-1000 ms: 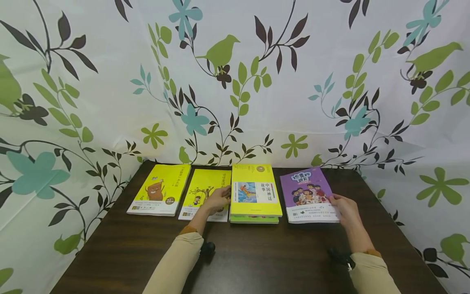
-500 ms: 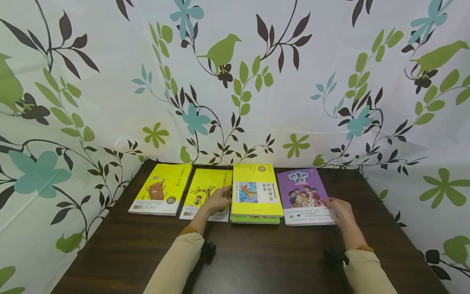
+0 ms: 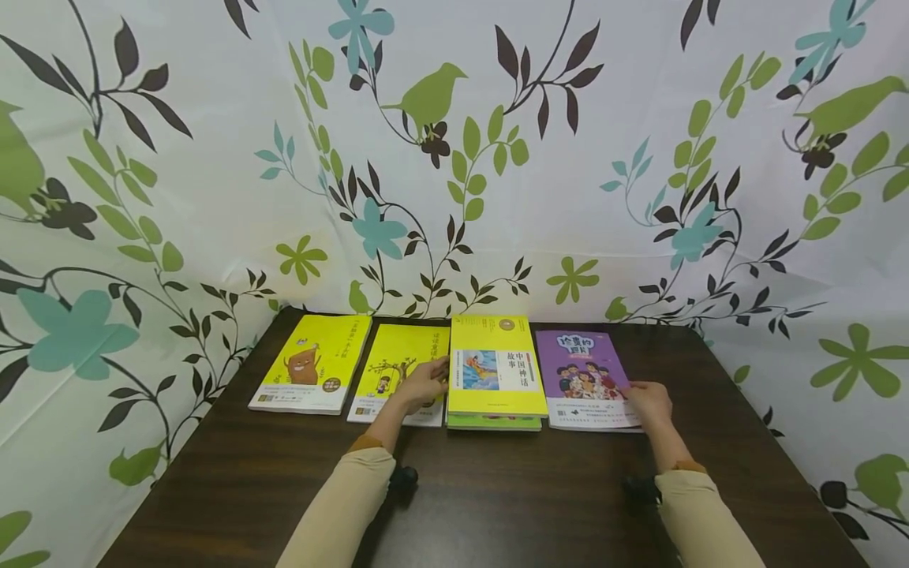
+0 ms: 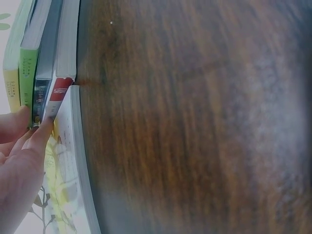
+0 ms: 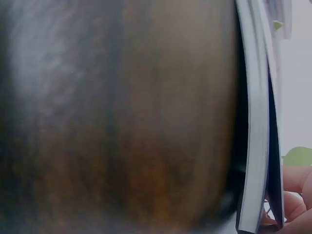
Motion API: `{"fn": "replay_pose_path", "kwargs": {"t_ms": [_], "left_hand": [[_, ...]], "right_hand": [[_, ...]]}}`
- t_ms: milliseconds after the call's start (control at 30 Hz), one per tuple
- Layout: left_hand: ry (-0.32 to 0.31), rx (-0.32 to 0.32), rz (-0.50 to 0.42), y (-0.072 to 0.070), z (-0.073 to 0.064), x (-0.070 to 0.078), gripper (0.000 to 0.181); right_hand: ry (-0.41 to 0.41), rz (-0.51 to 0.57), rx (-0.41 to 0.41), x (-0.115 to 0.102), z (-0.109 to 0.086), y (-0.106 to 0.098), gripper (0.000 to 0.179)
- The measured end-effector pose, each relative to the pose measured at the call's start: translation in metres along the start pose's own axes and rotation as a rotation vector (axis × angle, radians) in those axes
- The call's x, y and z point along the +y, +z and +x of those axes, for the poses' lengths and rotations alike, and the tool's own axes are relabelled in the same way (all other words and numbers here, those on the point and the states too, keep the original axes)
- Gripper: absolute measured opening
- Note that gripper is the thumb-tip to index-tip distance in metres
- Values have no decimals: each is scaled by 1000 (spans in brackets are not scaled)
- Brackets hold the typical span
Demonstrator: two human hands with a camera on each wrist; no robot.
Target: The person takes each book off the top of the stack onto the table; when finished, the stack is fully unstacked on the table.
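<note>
In the head view, my left hand [image 3: 422,385] touches the left side of a book stack [image 3: 497,406] topped by a yellow book with a picture panel. The left wrist view shows its thumb and fingers against the spines [image 4: 29,80], among them yellow, green, dark and red-and-white. My right hand [image 3: 649,404] pinches the lower right edge of a purple picture book [image 3: 585,363] with cartoon children on its cover. In the right wrist view, that book's page edges [image 5: 257,122] show beside a dark gap and the fingers [image 5: 295,185].
Two yellow books lie left of the stack: one with a brown cartoon figure [image 3: 308,367], the other with a tree and swing [image 3: 398,363], partly behind my left hand. The dark wooden table [image 3: 511,497] meets a patterned cloth wall [image 3: 454,260] at the back.
My right hand has moved left with the purple book, which now lies straighter and closer to the stack. My left hand has stayed at the stack's left side.
</note>
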State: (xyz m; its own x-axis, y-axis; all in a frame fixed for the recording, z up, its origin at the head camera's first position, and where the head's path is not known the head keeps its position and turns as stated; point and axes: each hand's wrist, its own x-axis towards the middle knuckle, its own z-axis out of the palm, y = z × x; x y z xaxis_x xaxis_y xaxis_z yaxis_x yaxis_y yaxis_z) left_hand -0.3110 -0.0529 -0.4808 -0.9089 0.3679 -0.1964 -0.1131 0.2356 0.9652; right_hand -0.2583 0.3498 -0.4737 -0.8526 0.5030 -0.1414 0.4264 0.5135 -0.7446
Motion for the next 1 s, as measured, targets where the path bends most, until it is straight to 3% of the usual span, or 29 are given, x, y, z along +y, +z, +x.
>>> {"fn": "replay_pose_path", "kwargs": {"t_ms": [133, 300, 533, 767, 1000], "left_hand": [[-13, -2, 10, 0, 0, -1, 68], [-13, 6, 19, 0, -2, 1, 68], [1, -8, 25, -1, -3, 3, 68], [5, -14, 24, -1, -2, 2, 69], [9, -9, 25, -1, -4, 4, 69]], "right_hand": [[-33, -52, 77, -1, -3, 2, 40], [-63, 34, 153, -14, -8, 0, 37], [-69, 194, 136, -42, -15, 3, 39], [-119, 205, 102, -53, -21, 20, 43], [-175, 227, -2, -61, -27, 40, 51]]}}
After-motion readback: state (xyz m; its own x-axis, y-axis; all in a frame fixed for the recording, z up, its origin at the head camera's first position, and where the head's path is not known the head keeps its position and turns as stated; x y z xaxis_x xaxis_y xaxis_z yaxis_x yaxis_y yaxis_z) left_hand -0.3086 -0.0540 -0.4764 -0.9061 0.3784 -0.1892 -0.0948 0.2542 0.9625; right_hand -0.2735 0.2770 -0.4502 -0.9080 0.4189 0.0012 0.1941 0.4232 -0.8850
